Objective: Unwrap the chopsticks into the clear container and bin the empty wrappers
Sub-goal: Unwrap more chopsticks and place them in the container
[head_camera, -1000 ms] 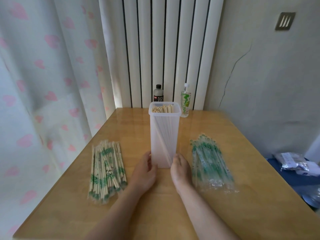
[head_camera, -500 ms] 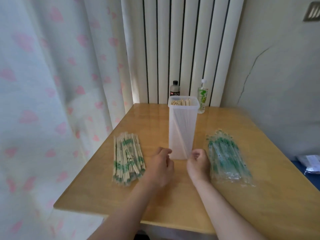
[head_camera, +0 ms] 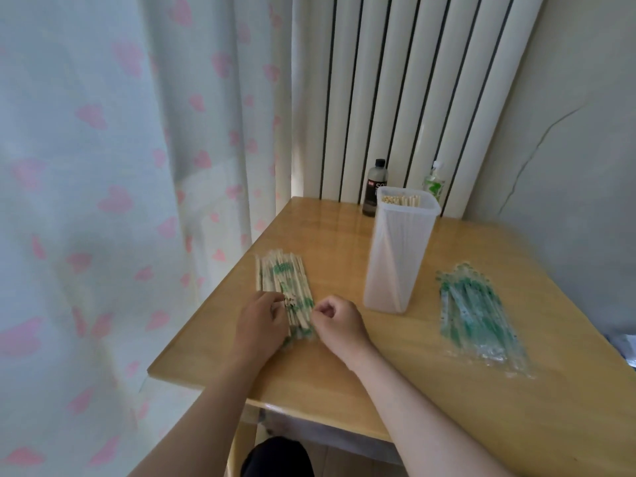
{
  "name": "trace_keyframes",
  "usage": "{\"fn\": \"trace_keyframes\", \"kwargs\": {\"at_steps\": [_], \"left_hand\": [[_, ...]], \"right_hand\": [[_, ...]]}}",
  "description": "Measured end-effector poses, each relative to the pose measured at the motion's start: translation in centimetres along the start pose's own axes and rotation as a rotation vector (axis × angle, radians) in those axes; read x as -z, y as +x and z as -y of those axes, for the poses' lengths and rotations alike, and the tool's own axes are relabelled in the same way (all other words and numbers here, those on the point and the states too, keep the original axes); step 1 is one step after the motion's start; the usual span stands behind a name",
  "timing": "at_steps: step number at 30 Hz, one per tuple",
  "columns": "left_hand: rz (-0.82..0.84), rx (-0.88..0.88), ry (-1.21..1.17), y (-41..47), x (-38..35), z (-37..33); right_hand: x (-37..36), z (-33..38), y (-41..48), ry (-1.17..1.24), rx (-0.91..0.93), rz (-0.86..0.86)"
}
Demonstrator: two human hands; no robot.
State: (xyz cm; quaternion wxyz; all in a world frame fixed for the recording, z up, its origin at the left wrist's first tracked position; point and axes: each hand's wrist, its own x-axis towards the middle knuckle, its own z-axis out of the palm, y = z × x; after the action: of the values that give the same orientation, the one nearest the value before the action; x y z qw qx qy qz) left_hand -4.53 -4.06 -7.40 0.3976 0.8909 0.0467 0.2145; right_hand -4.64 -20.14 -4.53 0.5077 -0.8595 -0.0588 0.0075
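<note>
Head view: wrapped chopsticks (head_camera: 283, 278) near the table's (head_camera: 344, 390) left edge are being pinched by the left hand (head_camera: 260, 325), right hand (head_camera: 340, 321) curled empty; ideally one pair only.

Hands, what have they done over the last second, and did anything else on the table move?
The left hand and the right hand left the base of the clear container and moved left to the wrapped chopsticks, both curled at the pile's near end; whether either grips a pair is unclear. The container, the empty wrappers, the dark bottle and the green-labelled bottle stayed put.
</note>
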Motion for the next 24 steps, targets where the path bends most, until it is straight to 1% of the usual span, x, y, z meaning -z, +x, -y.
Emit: {"fn": "trace_keyframes", "kwargs": {"at_steps": [6,10,12,14,19,24], "left_hand": [[0.059,-0.088,0.079,-0.1,-0.5,0.5],[0.042,-0.083,0.063,-0.2,-0.6,0.5],[0.036,-0.088,0.056,-0.2,-0.7,0.5],[0.027,-0.096,0.045,-0.2,-0.7,0.7],[0.018,-0.111,0.055,-0.2,-0.8,0.8],[0.016,-0.110,0.077,-0.1,-0.8,0.7]], "right_hand": [[-1.3,-1.0,0.7,-0.091,-0.073,0.014],[-1.4,-1.2,1.0,-0.104,-0.077,0.017],[-1.3,-1.3,1.0,-0.064,-0.089,0.025],[-1.2,-1.2,0.9,0.033,-0.117,0.033],[-0.3,-1.2,0.4,0.217,-0.170,-0.038],[-0.2,-1.3,0.3,0.268,-0.183,-0.059]]}}
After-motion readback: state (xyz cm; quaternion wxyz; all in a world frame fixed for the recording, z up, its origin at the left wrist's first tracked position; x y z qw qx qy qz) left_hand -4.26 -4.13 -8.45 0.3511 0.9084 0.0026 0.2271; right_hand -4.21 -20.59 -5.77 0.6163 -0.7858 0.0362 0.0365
